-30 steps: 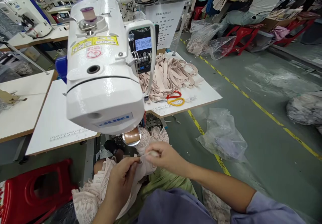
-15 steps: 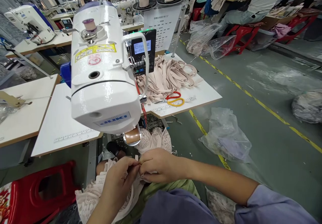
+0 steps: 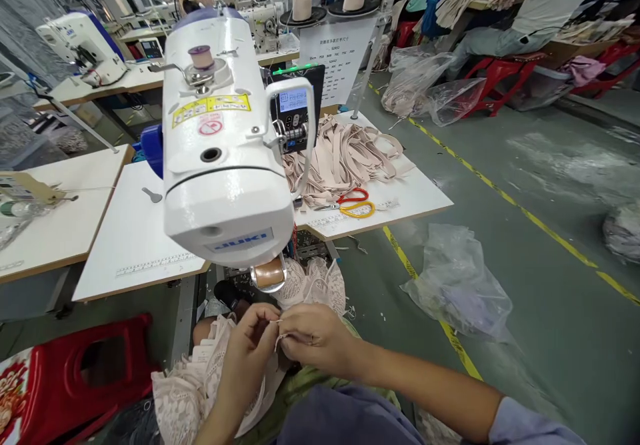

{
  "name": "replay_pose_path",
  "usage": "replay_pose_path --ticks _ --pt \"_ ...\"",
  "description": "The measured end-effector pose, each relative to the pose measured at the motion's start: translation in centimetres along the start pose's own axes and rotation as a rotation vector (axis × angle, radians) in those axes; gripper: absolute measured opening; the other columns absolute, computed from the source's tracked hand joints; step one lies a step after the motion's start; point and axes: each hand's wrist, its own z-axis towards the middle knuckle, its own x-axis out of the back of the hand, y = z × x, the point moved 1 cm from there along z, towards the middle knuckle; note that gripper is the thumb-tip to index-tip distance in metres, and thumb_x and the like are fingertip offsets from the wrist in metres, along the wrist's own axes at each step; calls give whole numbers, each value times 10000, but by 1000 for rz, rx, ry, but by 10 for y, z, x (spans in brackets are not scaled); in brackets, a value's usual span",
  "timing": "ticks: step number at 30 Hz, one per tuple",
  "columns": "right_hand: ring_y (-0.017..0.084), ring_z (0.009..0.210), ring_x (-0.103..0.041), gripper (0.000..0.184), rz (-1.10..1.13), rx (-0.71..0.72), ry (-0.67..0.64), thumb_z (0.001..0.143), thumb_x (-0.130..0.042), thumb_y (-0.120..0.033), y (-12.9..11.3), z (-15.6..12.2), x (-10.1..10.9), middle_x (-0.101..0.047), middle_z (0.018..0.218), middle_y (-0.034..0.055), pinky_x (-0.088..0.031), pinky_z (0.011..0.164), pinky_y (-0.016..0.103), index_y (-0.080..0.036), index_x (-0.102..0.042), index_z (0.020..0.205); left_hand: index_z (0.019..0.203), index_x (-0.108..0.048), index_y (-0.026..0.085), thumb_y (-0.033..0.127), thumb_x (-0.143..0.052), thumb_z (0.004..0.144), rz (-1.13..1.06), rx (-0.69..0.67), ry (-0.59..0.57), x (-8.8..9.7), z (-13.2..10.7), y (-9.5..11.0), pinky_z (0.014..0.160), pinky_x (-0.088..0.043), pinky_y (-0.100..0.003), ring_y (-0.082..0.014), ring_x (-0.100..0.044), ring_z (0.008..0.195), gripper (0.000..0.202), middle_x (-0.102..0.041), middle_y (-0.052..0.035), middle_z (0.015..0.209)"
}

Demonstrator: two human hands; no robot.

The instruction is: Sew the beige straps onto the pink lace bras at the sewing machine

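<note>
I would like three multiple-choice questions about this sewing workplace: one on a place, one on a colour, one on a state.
1. Where do the scissors lie?
A. on the green floor
B. on the white table, beside the beige straps
C. on the red stool

2. What colour is the stool at lower left?
A. red
B. blue
C. white

3. How are the left hand and right hand?
A. flat on the table
B. apart, holding nothing
C. together, pinching lace fabric

Answers: 1 B, their handles rest by the strap pile; 2 A, its plastic is red; 3 C, fingertips meet on the fabric.
</note>
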Motion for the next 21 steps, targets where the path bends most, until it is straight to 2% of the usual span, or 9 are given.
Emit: replay_pose_path --ticks 2,4,7,11,17,21 --pt "121 615 -497 205 46 6 16 885 -465 -193 -3 1 0 -525 635 -14 -414 592 225 -209 -519 689 869 -637 203 350 -577 888 -93 -12 78 -2 -4 -5 774 -516 -274 -183 -639 861 159 -668 -47 898" --pt "125 633 -512 181 38 29 16 888 -466 -188 -7 3 1 -547 653 -9 -422 610 228 -207 -549 728 879 -679 204 342 -605 878 -41 -54 120 0 -8 -6 770 -515 -265 -185 -646 865 157 -686 -50 899" --pt "129 660 -539 155 12 18 -10 887 -481 -177 -13 5 4 -589 685 0 -428 627 229 -199 -587 775 872 -707 214 316 -624 875 67 -116 105 6 -9 -3 722 -507 -244 -171 -646 813 131 -692 -39 860" --pt "122 644 -537 139 20 -42 -24 869 -512 -171 -16 6 8 -605 694 -5 -425 617 222 -197 -620 784 875 -705 224 298 -622 885 105 -150 65 11 -4 2 669 -488 -225 -149 -631 743 111 -670 -17 805" --pt "118 684 -580 119 202 -137 -19 859 -562 -181 -23 7 15 -641 733 2 -446 654 206 -181 -676 821 817 -685 210 323 -620 887 49 -141 -8 14 -3 12 640 -482 -218 -149 -621 722 148 -650 -15 774" --pt "113 704 -586 119 210 -132 -53 857 -571 -180 -33 9 22 -647 760 5 -443 674 197 -176 -685 823 782 -627 202 262 -552 925 209 -263 18 14 -6 20 611 -437 -216 -128 -572 668 172 -606 -1 736"
